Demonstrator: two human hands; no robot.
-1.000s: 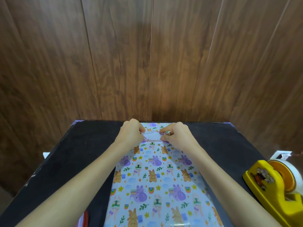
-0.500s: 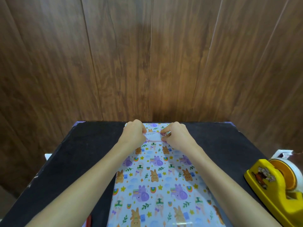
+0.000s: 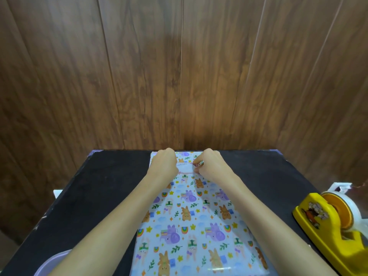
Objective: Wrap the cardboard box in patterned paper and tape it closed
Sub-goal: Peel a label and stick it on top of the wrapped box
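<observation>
A flat package in glossy patterned paper [image 3: 191,218], printed with bunnies, rainbows and purple animals, lies lengthwise on the black table [image 3: 95,196]. No bare cardboard shows. Near its far end sits a small white label [image 3: 186,168] with pink edging and handwriting. My left hand [image 3: 164,164] has curled fingers on the label's left end. My right hand [image 3: 212,166] pinches the label's right end between thumb and fingers. Both forearms reach over the package.
A yellow tape dispenser [image 3: 330,228] with an orange-cored roll stands at the table's right edge. A lilac container rim [image 3: 51,261] shows at the lower left. Wood-panelled wall [image 3: 179,76] rises right behind the table's far edge.
Both hands stay at the label on the far end; the right fingers have shifted slightly at its right edge. The view has tilted a little, bringing the lilac rim into sight.
</observation>
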